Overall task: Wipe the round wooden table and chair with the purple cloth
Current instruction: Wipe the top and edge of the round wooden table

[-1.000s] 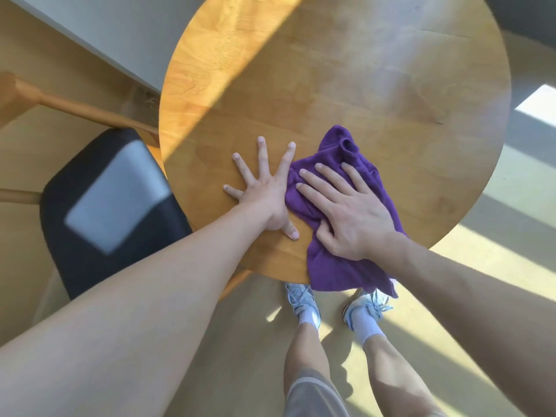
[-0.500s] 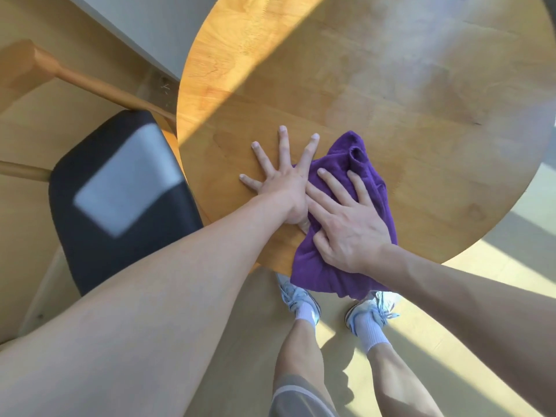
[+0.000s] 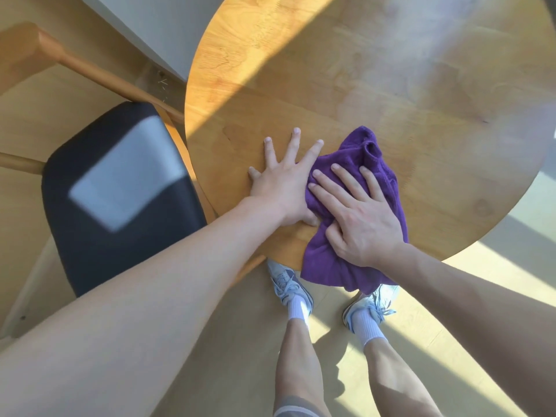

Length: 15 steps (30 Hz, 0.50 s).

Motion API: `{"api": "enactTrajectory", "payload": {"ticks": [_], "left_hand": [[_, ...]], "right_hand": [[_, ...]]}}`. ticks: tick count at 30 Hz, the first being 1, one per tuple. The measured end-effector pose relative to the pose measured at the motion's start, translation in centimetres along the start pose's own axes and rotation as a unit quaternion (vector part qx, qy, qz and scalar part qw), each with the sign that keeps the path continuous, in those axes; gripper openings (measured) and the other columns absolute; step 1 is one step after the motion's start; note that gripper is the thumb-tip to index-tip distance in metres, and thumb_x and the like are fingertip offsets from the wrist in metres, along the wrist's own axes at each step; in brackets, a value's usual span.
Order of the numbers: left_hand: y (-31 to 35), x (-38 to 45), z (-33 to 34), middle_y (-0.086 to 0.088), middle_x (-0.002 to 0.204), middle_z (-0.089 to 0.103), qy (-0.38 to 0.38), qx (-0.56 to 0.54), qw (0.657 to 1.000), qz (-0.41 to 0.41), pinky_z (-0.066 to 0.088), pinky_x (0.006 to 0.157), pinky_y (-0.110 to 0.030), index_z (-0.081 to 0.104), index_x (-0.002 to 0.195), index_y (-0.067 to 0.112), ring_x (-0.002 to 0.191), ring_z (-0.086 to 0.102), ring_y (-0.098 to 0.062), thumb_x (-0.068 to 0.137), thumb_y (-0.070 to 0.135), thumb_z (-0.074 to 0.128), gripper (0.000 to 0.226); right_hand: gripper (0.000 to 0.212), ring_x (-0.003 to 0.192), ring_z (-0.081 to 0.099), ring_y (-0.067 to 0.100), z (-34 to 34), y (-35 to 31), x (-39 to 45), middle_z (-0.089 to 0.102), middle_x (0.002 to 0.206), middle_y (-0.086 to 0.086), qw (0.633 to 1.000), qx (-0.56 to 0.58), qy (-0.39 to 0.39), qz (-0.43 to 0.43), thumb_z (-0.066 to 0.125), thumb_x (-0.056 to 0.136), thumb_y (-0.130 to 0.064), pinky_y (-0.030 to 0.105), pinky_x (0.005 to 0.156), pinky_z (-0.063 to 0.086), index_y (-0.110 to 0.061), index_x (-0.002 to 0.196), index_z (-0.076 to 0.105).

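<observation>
left grip (image 3: 282, 188): flat on the counter (image 3: 391, 79), fingers straight and fanned wide, holding nothing, thumb side tucked right against the cloth
right grip (image 3: 358, 215): palm down on the purple cloth (image 3: 370, 158), fingers straight and a bit spread, pressing, not curled round it
purple cloth: bunched up under the right grip, touching the left grip's inner edge, near end spilling off the counter rim and hanging past it
counter: round, wooden, sun stripe well beyond the left grip
chair (image 3: 120, 188): dark seat pad, wooden frame, off to the outer side of the left grip, tucked just beside the counter edge
shoes (image 3: 288, 284): light sneakers, white socks, on the floor below both grips
</observation>
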State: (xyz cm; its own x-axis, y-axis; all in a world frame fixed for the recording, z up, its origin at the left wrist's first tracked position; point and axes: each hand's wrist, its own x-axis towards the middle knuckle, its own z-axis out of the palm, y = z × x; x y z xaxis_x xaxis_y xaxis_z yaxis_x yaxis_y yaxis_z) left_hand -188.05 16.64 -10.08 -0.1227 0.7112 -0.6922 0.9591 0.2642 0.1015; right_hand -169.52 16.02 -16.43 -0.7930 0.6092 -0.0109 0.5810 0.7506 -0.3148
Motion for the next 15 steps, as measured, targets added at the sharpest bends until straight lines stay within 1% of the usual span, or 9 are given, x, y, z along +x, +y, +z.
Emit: {"api": "enactTrajectory", "payload": {"ticks": [1, 2, 4, 5, 7, 10, 13, 15], "left_hand": [[-1.4, -0.2, -0.3, 0.006, 0.167, -0.028, 0.011, 0.034, 0.999, 0.013, 0.025, 0.113, -0.075, -0.015, 0.156, 0.050, 0.154, -0.016, -0.043, 0.055, 0.052, 0.096, 0.149], [-3.1, -0.4, -0.7, 0.005, 0.167, -0.029, 0.015, 0.068, 0.997, 0.013, 0.023, 0.114, -0.074, -0.019, 0.154, 0.051, 0.153, -0.017, -0.043, 0.052, 0.054, 0.096, 0.153], [-6.3, -0.4, -1.6, 0.000, 0.163, -0.037, 0.003, 0.106, 0.994, -0.023, 0.013, 0.116, -0.076, -0.029, 0.149, 0.053, 0.150, -0.024, -0.047, 0.048, 0.058, 0.095, 0.160], [-7.6, -0.4, -1.9, -0.002, 0.161, -0.041, -0.012, 0.106, 0.993, -0.041, 0.010, 0.117, -0.075, -0.032, 0.147, 0.054, 0.149, -0.026, -0.049, 0.048, 0.059, 0.096, 0.162], [-8.9, 0.0, -2.0, -0.003, 0.158, -0.046, -0.034, 0.083, 0.995, -0.050, 0.009, 0.118, -0.074, -0.034, 0.145, 0.057, 0.147, -0.027, -0.050, 0.048, 0.056, 0.097, 0.163], [-8.7, 0.5, -1.8, -0.002, 0.158, -0.045, -0.032, 0.055, 0.997, -0.043, 0.009, 0.118, -0.072, -0.030, 0.145, 0.058, 0.147, -0.028, -0.051, 0.045, 0.049, 0.100, 0.164], [-8.7, 0.7, -1.6, -0.001, 0.159, -0.043, -0.025, 0.042, 0.997, -0.052, 0.008, 0.117, -0.072, -0.026, 0.147, 0.059, 0.147, -0.028, -0.050, 0.045, 0.044, 0.101, 0.163], [-8.6, 0.8, -1.6, 0.000, 0.160, -0.042, -0.025, 0.032, 0.998, -0.056, 0.007, 0.117, -0.072, -0.023, 0.148, 0.059, 0.147, -0.028, -0.050, 0.046, 0.041, 0.102, 0.162]], "right_hand": [[0.072, 0.156, 0.022, 0.026, 0.0, -0.1, 0.1, 0.033, 0.166, -0.002, 1.000, 0.001, -0.001, 0.003, 0.045, 0.083, -0.030, 0.058, 0.126, 0.009, -0.018, 0.154, 0.044], [0.073, 0.156, 0.022, 0.026, -0.1, -0.1, 0.1, 0.033, 0.166, -0.002, 1.000, 0.001, -0.003, 0.007, 0.045, 0.082, -0.030, 0.058, 0.126, 0.009, -0.018, 0.154, 0.044], [0.074, 0.156, 0.021, 0.026, 0.0, -0.2, 0.0, 0.032, 0.166, -0.003, 1.000, -0.001, -0.008, 0.016, 0.046, 0.082, -0.030, 0.058, 0.126, 0.009, -0.019, 0.155, 0.042], [0.074, 0.156, 0.021, 0.025, 0.0, -0.4, 0.0, 0.031, 0.166, -0.003, 1.000, -0.004, -0.009, 0.025, 0.046, 0.082, -0.030, 0.057, 0.126, 0.009, -0.020, 0.155, 0.041], [0.075, 0.157, 0.020, 0.025, 0.2, -1.0, 0.3, 0.030, 0.167, -0.004, 0.998, -0.010, -0.005, 0.059, 0.046, 0.082, -0.030, 0.057, 0.126, 0.008, -0.021, 0.156, 0.039], [0.076, 0.157, 0.016, 0.026, 1.0, -3.7, 1.4, 0.025, 0.169, -0.002, 0.986, -0.010, 0.006, 0.167, 0.045, 0.083, -0.031, 0.055, 0.126, 0.003, -0.020, 0.158, 0.035], [0.079, 0.157, 0.013, 0.027, 1.7, -7.9, 3.7, 0.021, 0.170, -0.001, 0.955, 0.011, 0.034, 0.294, 0.043, 0.081, -0.029, 0.055, 0.126, -0.001, -0.017, 0.159, 0.032], [0.080, 0.158, 0.010, 0.027, 2.0, -9.8, 4.9, 0.018, 0.171, -0.001, 0.938, 0.027, 0.045, 0.343, 0.041, 0.081, -0.030, 0.054, 0.126, -0.003, -0.017, 0.159, 0.031]]}}
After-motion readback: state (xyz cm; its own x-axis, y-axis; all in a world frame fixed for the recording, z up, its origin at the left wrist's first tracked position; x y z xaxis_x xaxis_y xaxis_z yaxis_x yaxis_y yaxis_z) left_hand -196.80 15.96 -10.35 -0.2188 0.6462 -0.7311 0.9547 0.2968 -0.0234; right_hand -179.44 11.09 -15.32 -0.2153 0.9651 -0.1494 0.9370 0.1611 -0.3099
